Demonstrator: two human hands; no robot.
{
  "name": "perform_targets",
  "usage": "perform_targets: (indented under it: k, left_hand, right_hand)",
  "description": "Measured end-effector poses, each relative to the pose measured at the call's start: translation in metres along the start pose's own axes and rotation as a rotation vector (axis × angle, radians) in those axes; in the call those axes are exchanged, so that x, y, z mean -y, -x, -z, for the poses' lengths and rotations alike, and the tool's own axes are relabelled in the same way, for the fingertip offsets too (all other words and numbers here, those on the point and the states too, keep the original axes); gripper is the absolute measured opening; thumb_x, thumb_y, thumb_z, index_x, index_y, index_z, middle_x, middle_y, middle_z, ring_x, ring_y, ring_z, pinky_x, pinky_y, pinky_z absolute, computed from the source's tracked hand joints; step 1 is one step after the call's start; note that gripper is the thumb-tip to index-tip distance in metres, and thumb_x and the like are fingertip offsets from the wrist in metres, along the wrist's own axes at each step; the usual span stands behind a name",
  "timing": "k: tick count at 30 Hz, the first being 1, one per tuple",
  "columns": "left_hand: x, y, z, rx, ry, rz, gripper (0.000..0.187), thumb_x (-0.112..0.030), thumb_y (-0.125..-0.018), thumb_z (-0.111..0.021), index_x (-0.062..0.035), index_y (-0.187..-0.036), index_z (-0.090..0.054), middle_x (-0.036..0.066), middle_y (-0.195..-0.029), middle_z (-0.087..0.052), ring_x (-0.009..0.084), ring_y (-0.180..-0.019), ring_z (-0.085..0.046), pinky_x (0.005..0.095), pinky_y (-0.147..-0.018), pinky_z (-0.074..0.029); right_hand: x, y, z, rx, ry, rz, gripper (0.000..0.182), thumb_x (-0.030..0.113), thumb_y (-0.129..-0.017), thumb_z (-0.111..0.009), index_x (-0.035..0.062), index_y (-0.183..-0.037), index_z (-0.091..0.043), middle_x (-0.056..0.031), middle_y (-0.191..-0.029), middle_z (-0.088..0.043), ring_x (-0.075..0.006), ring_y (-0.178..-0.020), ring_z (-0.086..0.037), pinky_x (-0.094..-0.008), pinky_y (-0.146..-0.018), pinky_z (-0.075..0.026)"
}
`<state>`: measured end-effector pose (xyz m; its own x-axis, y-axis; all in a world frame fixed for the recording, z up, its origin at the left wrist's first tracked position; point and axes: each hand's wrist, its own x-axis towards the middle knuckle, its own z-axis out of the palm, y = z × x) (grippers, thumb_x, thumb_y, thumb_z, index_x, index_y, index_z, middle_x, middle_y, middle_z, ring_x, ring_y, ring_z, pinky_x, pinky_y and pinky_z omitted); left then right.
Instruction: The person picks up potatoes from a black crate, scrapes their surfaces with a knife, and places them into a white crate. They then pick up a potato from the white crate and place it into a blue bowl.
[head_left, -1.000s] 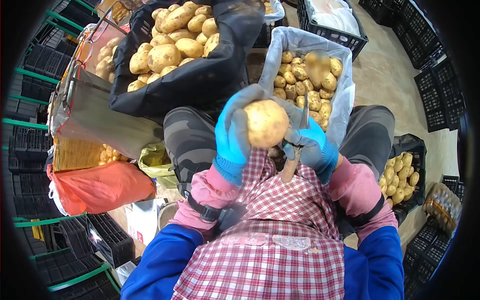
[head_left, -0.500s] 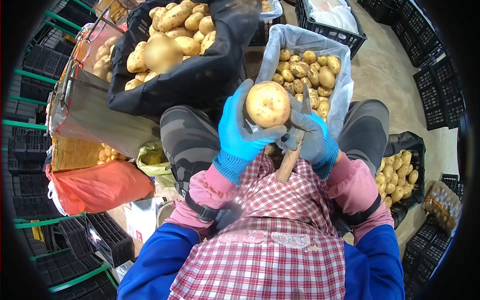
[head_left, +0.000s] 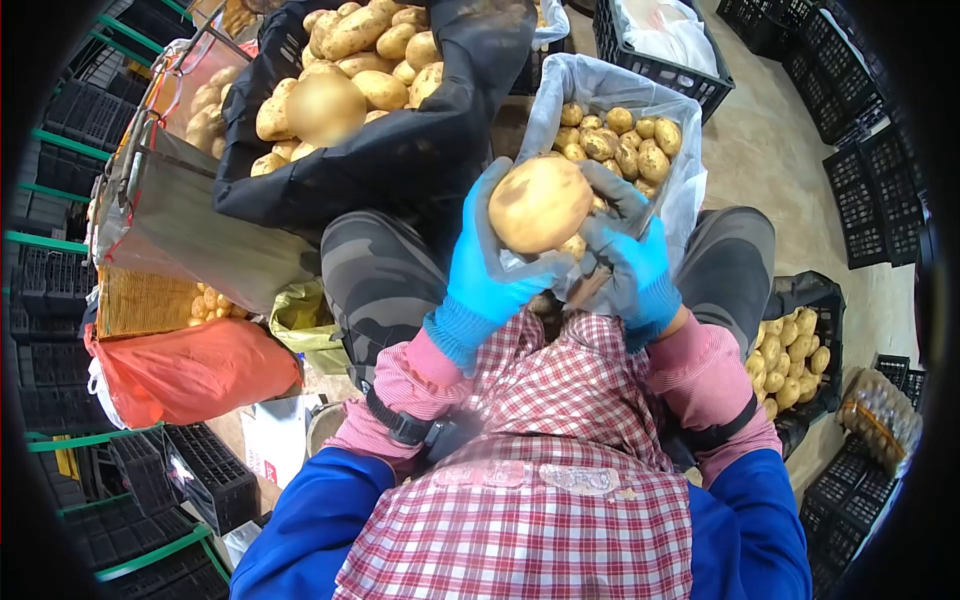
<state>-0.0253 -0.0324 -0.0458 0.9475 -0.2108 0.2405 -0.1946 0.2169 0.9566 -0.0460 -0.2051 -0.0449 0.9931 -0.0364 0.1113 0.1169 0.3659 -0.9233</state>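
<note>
A large pale potato [head_left: 540,204] is held up above my lap, in front of the crate of small potatoes. My left hand [head_left: 485,270], in a blue and grey glove, is wrapped round its left side and underside. My right hand [head_left: 630,255], gloved alike, is closed round a knife [head_left: 588,287] with a brown wooden handle. The fingers of this hand also touch the potato's right side. Most of the blade is hidden by the glove.
A black-lined container of large potatoes [head_left: 340,145] stands front left. A crate with a clear liner [head_left: 690,190] holds small potatoes ahead. Another potato crate [head_left: 838,350] is at right. A red bag [head_left: 190,370] lies left, with black crates beyond.
The potato has been turned and shows a smoother, oval side. My right hand has moved up against it, and the knife has tilted, its blade now mostly hidden.
</note>
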Motion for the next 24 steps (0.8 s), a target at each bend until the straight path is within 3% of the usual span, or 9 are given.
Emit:
perform_targets:
  k: [2,6,10,12,14,17,19,22,24]
  left_hand:
    - [-0.005,-0.001,0.004,0.061,0.110,0.128,0.099,-0.013,-0.068,-0.092,-0.0027,-0.147,-0.033,0.016,-0.143,-0.047,0.0238,-0.130,-0.051,0.0375,-0.107,-0.048]
    - [-0.008,-0.003,0.013,0.112,0.125,0.217,0.095,-0.010,-0.068,-0.091,-0.0030,-0.145,-0.036,0.015,-0.140,-0.050,0.0243,-0.128,-0.053,0.0379,-0.105,-0.049]
    - [-0.001,0.001,0.009,0.138,-0.019,0.112,0.097,-0.011,-0.064,-0.094,-0.0034,-0.143,-0.038,0.014,-0.136,-0.052,0.0234,-0.125,-0.055,0.0381,-0.103,-0.050]
    - [0.006,0.007,0.011,0.121,-0.045,0.122,0.098,-0.014,-0.064,-0.094,-0.0035,-0.144,-0.037,0.012,-0.137,-0.052,0.0213,-0.124,-0.053,0.0368,-0.104,-0.048]
    - [0.009,0.010,0.016,0.174,-0.043,0.106,0.093,-0.012,-0.069,-0.090,-0.0036,-0.145,-0.037,0.013,-0.136,-0.052,0.0205,-0.125,-0.053,0.0357,-0.103,-0.047]
    - [-0.027,0.010,0.013,0.088,0.337,0.322,0.086,-0.007,-0.070,-0.085,-0.0043,-0.143,-0.041,0.013,-0.135,-0.053,0.0213,-0.126,-0.054,0.0355,-0.104,-0.046]
    - [-0.061,-0.023,0.038,-0.027,0.221,-0.053,0.078,-0.015,-0.076,-0.081,-0.0030,-0.142,-0.042,0.012,-0.131,-0.057,0.0232,-0.118,-0.060,0.0361,-0.090,-0.057]
    - [-0.120,-0.076,0.082,-0.264,0.066,0.105,0.066,-0.022,-0.084,-0.078,-0.0020,-0.137,-0.044,0.012,-0.113,-0.066,0.0220,-0.084,-0.070,0.0278,-0.061,-0.054]
    - [-0.129,-0.118,0.113,-0.323,-0.218,0.051,0.063,-0.027,-0.086,-0.076,-0.0013,-0.135,-0.046,0.011,-0.108,-0.067,0.0197,-0.081,-0.069,0.0256,-0.056,-0.052]
  right_hand:
    - [0.008,0.001,-0.001,-0.016,0.092,0.076,0.048,0.006,-0.089,-0.067,0.0000,-0.136,-0.056,-0.0119,-0.122,-0.063,-0.0105,-0.092,-0.062,-0.0224,-0.070,-0.052]
    - [0.025,0.008,0.000,-0.008,0.094,-0.089,0.057,0.003,-0.083,-0.074,-0.0028,-0.137,-0.055,-0.0147,-0.132,-0.058,-0.0181,-0.118,-0.057,-0.0283,-0.091,-0.052]
    - [-0.006,0.001,0.008,0.098,0.126,0.156,0.065,0.005,-0.083,-0.076,-0.0048,-0.141,-0.048,-0.0152,-0.133,-0.058,-0.0219,-0.123,-0.056,-0.0346,-0.103,-0.046]
    - [-0.008,0.004,0.005,0.059,0.155,0.109,0.065,0.014,-0.086,-0.076,-0.0060,-0.141,-0.047,-0.0145,-0.131,-0.059,-0.0219,-0.123,-0.056,-0.0352,-0.104,-0.046]
    - [0.000,0.007,0.002,-0.010,0.125,0.069,0.052,0.018,-0.092,-0.072,-0.0061,-0.134,-0.054,-0.0133,-0.123,-0.064,-0.0205,-0.115,-0.060,-0.0344,-0.101,-0.047]
    - [0.015,0.007,0.008,-0.200,0.096,-0.079,0.033,0.023,-0.097,-0.066,-0.0022,-0.119,-0.063,-0.0062,-0.097,-0.068,-0.0104,-0.079,-0.062,-0.0243,-0.070,-0.051]
    - [0.040,0.003,0.011,-0.271,0.101,-0.137,0.030,0.027,-0.098,-0.065,0.0013,-0.114,-0.065,-0.0021,-0.084,-0.065,-0.0042,-0.058,-0.052,-0.0188,-0.047,-0.040]
    - [0.055,-0.001,0.038,-0.267,0.161,-0.123,0.034,0.031,-0.101,-0.060,0.0006,-0.118,-0.062,-0.0021,-0.087,-0.064,-0.0039,-0.062,-0.054,-0.0167,-0.048,-0.042]
    - [0.065,-0.009,0.054,-0.269,0.182,-0.103,0.032,0.029,-0.101,-0.059,0.0014,-0.118,-0.063,-0.0008,-0.086,-0.064,-0.0033,-0.061,-0.053,-0.0164,-0.048,-0.041]
